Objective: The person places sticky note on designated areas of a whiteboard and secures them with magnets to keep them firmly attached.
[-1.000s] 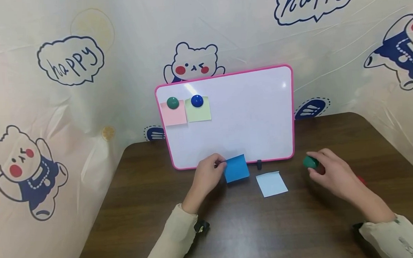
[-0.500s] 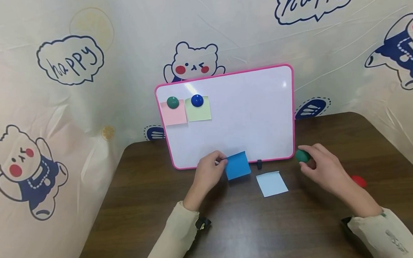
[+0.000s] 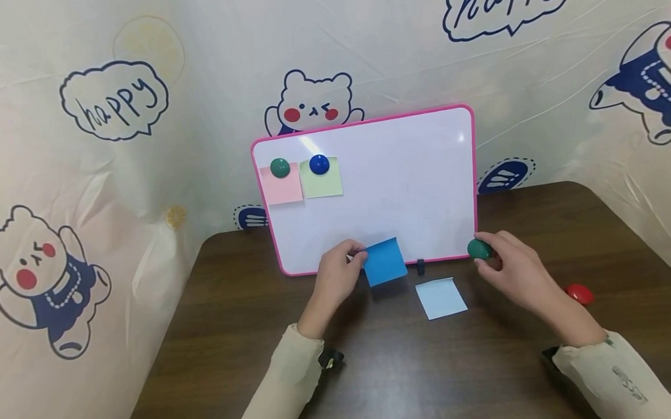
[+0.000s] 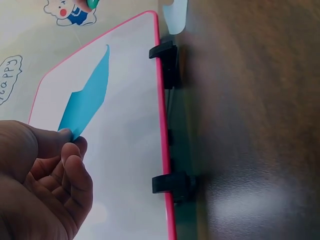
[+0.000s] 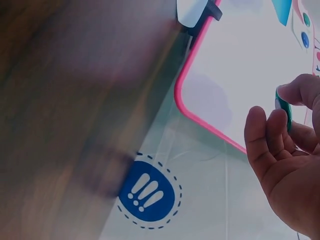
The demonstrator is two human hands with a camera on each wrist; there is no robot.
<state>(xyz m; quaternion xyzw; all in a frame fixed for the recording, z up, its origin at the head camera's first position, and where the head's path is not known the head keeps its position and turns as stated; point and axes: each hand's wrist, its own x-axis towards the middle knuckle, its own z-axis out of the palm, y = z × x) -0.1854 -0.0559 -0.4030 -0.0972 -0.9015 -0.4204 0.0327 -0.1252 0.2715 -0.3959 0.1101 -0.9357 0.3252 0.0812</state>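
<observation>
My left hand (image 3: pixel 338 272) pinches a blue sticky note (image 3: pixel 385 262) by its left edge, in front of the lower edge of a pink-framed whiteboard (image 3: pixel 401 189). In the left wrist view the note (image 4: pixel 87 102) bends away from thumb and forefinger. Between thumb and fingers my right hand (image 3: pixel 517 268) grips a round green magnet (image 3: pixel 479 249), near the board's lower right corner. On the board's upper left, a green magnet (image 3: pixel 280 167) sits over a pink note (image 3: pixel 282 190), and a blue magnet (image 3: pixel 319 164) over a pale green note (image 3: pixel 321 184).
A pale blue note (image 3: pixel 441 298) lies on the brown table (image 3: pixel 407 367) between the hands. Beside my right forearm is a red magnet (image 3: pixel 579 294). Black clips (image 4: pixel 172 184) grip the board's lower edge. A printed curtain (image 3: pixel 209 84) hangs behind.
My right hand has moved left with the green magnet, towards the board, uncovering the red magnet. My left hand has raised the blue note slightly.
</observation>
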